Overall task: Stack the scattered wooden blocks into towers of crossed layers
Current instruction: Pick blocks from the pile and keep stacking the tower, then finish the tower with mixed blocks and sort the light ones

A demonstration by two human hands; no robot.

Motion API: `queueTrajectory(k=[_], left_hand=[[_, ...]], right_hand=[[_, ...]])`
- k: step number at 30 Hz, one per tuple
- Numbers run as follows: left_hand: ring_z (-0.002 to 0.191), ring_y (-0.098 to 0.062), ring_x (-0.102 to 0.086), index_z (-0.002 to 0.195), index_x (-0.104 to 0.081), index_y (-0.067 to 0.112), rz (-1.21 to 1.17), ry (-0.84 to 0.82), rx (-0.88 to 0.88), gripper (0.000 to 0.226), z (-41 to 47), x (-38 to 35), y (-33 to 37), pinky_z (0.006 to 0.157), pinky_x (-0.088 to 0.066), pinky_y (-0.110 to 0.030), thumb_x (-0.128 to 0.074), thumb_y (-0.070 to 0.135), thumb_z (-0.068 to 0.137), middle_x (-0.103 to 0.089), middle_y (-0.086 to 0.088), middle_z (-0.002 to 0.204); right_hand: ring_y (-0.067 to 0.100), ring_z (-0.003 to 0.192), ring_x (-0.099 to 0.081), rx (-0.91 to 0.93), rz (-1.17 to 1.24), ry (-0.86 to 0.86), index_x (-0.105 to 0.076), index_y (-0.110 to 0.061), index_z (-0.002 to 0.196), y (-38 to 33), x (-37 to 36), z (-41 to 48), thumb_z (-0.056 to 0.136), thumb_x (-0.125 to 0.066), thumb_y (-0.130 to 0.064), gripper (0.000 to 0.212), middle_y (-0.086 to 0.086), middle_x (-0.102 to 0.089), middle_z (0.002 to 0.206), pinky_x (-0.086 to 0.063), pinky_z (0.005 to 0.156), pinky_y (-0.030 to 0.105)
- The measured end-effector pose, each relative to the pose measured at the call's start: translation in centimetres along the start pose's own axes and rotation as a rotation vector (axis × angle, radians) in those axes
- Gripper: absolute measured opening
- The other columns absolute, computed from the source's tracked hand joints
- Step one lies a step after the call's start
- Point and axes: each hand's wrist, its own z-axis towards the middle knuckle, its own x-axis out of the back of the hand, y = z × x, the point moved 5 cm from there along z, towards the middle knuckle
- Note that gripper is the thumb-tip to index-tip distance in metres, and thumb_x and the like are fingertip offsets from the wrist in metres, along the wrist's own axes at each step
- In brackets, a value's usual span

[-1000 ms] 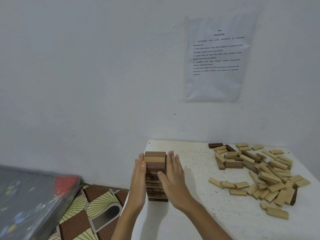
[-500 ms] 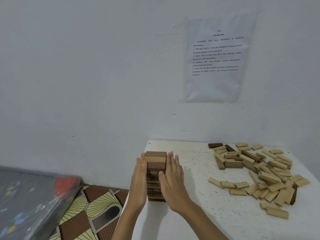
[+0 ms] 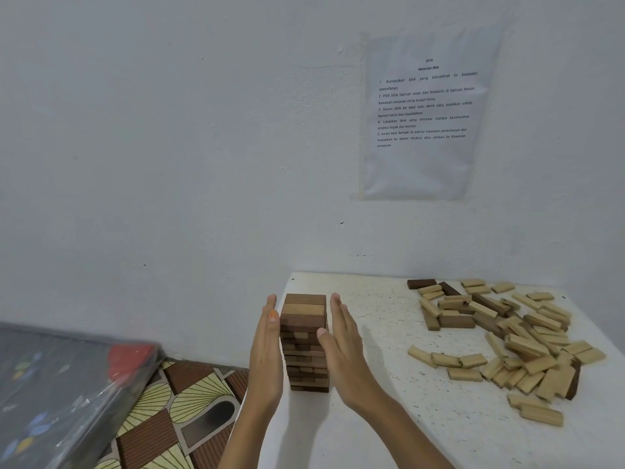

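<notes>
The tower (image 3: 306,340) of crossed wooden layers stands upright near the left front corner of the white speckled surface (image 3: 389,418). Its top layer is made of brown and lighter blocks lying side by side, with darker layers beneath it. The left hand (image 3: 267,353) stands on edge along the tower's left side, fingers straight and together and pointing away from the person, with an orange-tinted thumbnail by the upper layers. The right hand (image 3: 341,346) mirrors it on the right side, fingers straight, its thumb lying against the tower's front face. Neither hand curls round anything, so each grip is wide and flat, with the tower between the two palms; whether the palms actually press the wood or only sit just beside it cannot be told. Well apart to the right, a heap of loose blocks (image 3: 521,336), mostly pale with a few dark ones, lies scattered over the far and right part of the surface. A short row of pale blocks (image 3: 446,359) lies at the heap's near left edge, and a dark block (image 3: 421,283) lies by the wall. A printed sheet (image 3: 422,130) is fixed to the pale wall (image 3: 169,147) above. Beside the surface at lower left are a patterned brown-and-cream mat (image 3: 176,401) and a dark plastic-wrapped bundle (image 3: 50,384) with a red patch.
</notes>
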Motion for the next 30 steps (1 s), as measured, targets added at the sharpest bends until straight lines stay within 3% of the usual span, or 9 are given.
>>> queueTrajectory(k=[3, 6, 8, 11, 14, 17, 20, 23, 30], left_hand=[[0.140, 0.005, -0.023, 0.145, -0.036, 0.037, 0.011, 0.083, -0.047, 0.054, -0.4, 0.4, 1.8, 0.116, -0.015, -0.025, -0.027, 0.052, 0.094, -0.032, 0.020, 0.153], [0.133, 0.012, -0.031, 0.138, -0.043, 0.040, -0.002, 0.147, -0.122, 0.039, -0.8, 0.3, 3.7, 0.103, -0.021, -0.007, -0.031, 0.040, 0.101, -0.039, 0.022, 0.147], [0.129, 0.016, -0.034, 0.135, -0.047, 0.038, -0.020, 0.157, -0.182, 0.033, -1.1, -0.2, 5.3, 0.097, -0.027, 0.002, -0.035, 0.034, 0.104, -0.044, 0.025, 0.142], [0.127, 0.013, -0.040, 0.132, -0.053, 0.031, -0.044, 0.144, -0.287, 0.038, -2.0, -1.7, 7.6, 0.098, -0.031, -0.001, -0.037, 0.037, 0.098, -0.052, 0.027, 0.133], [0.125, 0.005, -0.046, 0.122, -0.059, 0.028, -0.030, 0.102, -0.356, 0.037, -2.8, -4.3, 9.4, 0.101, -0.035, -0.013, -0.038, 0.034, 0.093, -0.059, 0.021, 0.126], [0.120, 0.000, -0.052, 0.110, -0.062, 0.031, -0.019, 0.024, -0.401, 0.028, -3.5, -7.6, 10.1, 0.097, -0.037, -0.011, -0.040, 0.028, 0.094, -0.063, 0.017, 0.119], [0.116, -0.002, -0.054, 0.106, -0.064, 0.031, 0.010, -0.087, -0.382, 0.026, -4.2, -11.2, 9.7, 0.091, -0.037, -0.009, -0.042, 0.028, 0.094, -0.064, 0.021, 0.112], [0.110, -0.003, -0.056, 0.102, -0.066, 0.030, 0.008, -0.203, -0.348, 0.025, -5.1, -14.7, 8.9, 0.087, -0.038, -0.010, -0.043, 0.028, 0.093, -0.065, 0.020, 0.107], [0.104, -0.001, -0.058, 0.095, -0.066, 0.036, 0.022, -0.384, -0.245, 0.023, -6.2, -21.1, 5.9, 0.084, -0.041, -0.021, -0.044, 0.033, 0.092, -0.066, 0.024, 0.103]], right_hand=[[-0.019, 0.137, -0.006, 0.023, 0.210, 0.106, -0.016, -0.047, 0.147, -0.4, 1.4, -0.5, 0.091, -0.030, -0.052, 0.057, -0.032, -0.014, 0.153, -0.011, 0.115, 0.017], [-0.030, 0.121, -0.027, 0.027, 0.344, 0.211, -0.038, -0.043, 0.139, -1.1, 3.3, -1.0, 0.101, -0.039, -0.043, 0.039, -0.031, -0.036, 0.141, -0.026, 0.092, -0.003], [-0.023, 0.117, -0.039, 0.037, 0.389, 0.268, -0.050, -0.038, 0.132, -1.7, 4.7, -1.4, 0.102, -0.042, -0.037, 0.031, -0.029, -0.048, 0.133, -0.033, 0.087, -0.002], [-0.001, 0.111, -0.055, 0.076, 0.442, 0.393, -0.062, -0.032, 0.114, -2.5, 6.8, -2.4, 0.092, -0.042, -0.045, 0.033, -0.024, -0.061, 0.117, -0.041, 0.089, 0.015], [0.006, 0.099, -0.060, 0.099, 0.455, 0.494, -0.066, -0.025, 0.102, -2.8, 9.2, -3.6, 0.088, -0.042, -0.043, 0.033, -0.017, -0.067, 0.106, -0.046, 0.087, 0.020], [0.009, 0.087, -0.062, 0.112, 0.450, 0.558, -0.069, -0.022, 0.096, -2.3, 11.8, -4.9, 0.090, -0.043, -0.038, 0.031, -0.008, -0.069, 0.095, -0.047, 0.077, 0.016], [0.009, 0.081, -0.061, 0.093, 0.442, 0.610, -0.070, -0.018, 0.092, -0.8, 14.6, -6.2, 0.101, -0.046, -0.022, 0.026, -0.003, -0.070, 0.088, -0.047, 0.073, 0.015], [0.010, 0.076, -0.061, 0.050, 0.425, 0.671, -0.071, -0.016, 0.091, 1.2, 17.3, -7.5, 0.099, -0.048, -0.010, 0.026, 0.000, -0.071, 0.084, -0.048, 0.069, 0.016], [0.013, 0.075, -0.061, -0.052, 0.397, 0.773, -0.072, -0.020, 0.087, 6.4, 22.8, -10.2, 0.097, -0.051, -0.006, 0.027, 0.001, -0.070, 0.080, -0.050, 0.072, 0.025]])
